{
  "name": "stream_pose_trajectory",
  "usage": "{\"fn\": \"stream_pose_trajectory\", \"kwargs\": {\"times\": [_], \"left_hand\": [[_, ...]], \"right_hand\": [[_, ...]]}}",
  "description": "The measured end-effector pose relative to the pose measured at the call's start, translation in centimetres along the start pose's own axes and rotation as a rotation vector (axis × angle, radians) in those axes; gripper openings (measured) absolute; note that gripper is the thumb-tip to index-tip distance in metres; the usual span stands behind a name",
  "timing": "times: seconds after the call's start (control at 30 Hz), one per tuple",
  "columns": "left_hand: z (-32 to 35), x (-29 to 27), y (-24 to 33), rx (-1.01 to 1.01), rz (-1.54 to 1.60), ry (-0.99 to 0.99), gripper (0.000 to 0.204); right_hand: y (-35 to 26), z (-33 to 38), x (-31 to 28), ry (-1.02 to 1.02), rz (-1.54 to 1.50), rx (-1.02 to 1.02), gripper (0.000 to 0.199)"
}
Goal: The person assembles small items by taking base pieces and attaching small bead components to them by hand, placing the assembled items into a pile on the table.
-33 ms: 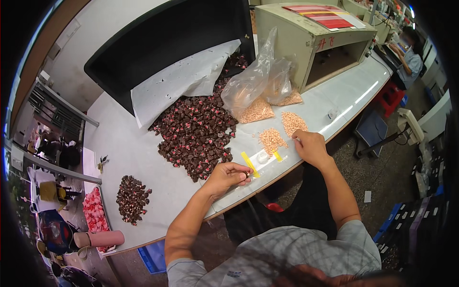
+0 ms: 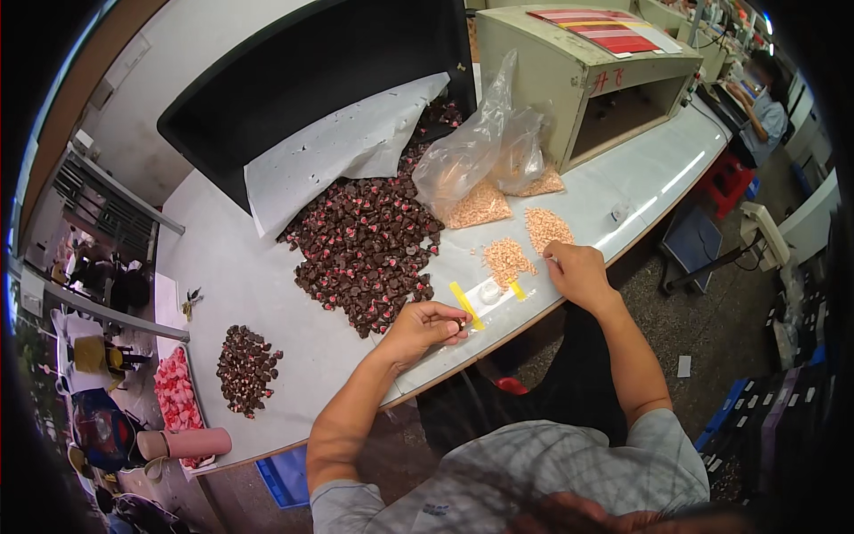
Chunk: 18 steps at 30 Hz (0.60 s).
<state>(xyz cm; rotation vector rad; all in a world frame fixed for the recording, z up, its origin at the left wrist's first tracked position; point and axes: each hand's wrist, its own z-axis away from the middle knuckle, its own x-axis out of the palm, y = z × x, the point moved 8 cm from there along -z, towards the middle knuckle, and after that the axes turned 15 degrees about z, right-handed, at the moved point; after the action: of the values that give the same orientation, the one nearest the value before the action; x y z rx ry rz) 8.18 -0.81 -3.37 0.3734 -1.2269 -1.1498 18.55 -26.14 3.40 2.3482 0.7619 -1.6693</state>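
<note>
One table (image 2: 209, 254) bears two beige piles (image 2: 508, 262) — left hand (image 2: 418, 331) pinching one dark piece (image 2: 458, 326), grip of right hand (image 2: 580, 274) unclear.

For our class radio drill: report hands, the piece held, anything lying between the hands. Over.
Left hand pinches small dark piece. Right hand at near edge of right-hand pale granule pile, grip unclear. Taped white strip between hands.

A white wall (image 2: 165, 107) at ten o'clock, bright lamp (image 2: 767, 20) at two, speckled floor (image 2: 694, 392) at four.
</note>
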Motion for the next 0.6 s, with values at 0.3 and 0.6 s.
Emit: {"fn": "stream_pose_trajectory", "kwargs": {"times": [0.3, 0.6], "left_hand": [[-0.1, -0.2, -0.4, -0.015, 0.005, -0.031, 0.028], [0.3, 0.7, -1.0, -0.1, 0.028, -0.116, 0.026]], "right_hand": [[-0.6, -1.0, 0.7, -0.018, 0.119, -0.051, 0.007], [-10.8, 0.7, -2.0, 0.071, -0.611, -0.243, 0.007]]}}
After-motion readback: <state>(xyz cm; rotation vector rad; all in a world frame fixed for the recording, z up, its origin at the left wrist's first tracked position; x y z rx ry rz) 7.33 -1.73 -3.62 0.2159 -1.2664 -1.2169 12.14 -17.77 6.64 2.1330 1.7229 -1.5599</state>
